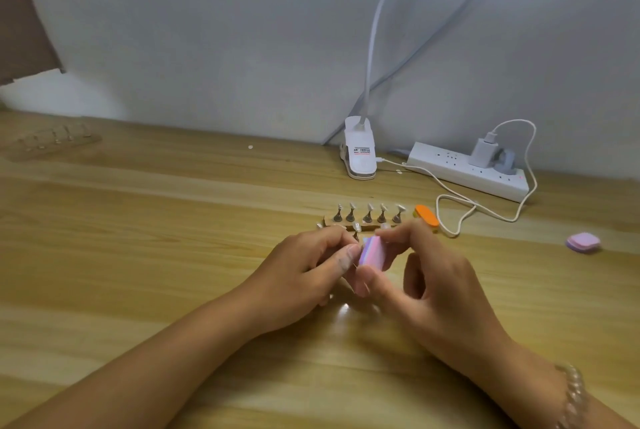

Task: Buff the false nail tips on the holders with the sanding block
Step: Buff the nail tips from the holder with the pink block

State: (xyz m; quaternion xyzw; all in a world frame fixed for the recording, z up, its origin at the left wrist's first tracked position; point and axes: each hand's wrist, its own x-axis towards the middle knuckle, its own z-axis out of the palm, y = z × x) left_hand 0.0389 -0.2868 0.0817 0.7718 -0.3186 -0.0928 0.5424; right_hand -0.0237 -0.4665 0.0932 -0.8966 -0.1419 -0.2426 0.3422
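A pink and pale blue sanding block [372, 253] is held above the wooden table between both hands. My right hand [427, 276] grips it with thumb below and fingers on top. My left hand [308, 267] has its fingers curled and pinches a small holder whose dark stem [355, 236] shows just left of the block; the nail tip on it is hidden. Just behind the hands stands a rack [369, 217] of several metal holders with clear false nail tips [370, 207] on top.
An orange block [427, 215] lies right of the rack. A pink and purple pad [583, 242] sits at the far right. A white clamp lamp [360, 153], a power strip [467, 170] and a looping white cable [485, 209] occupy the back. Another rack [55, 143] stands far left.
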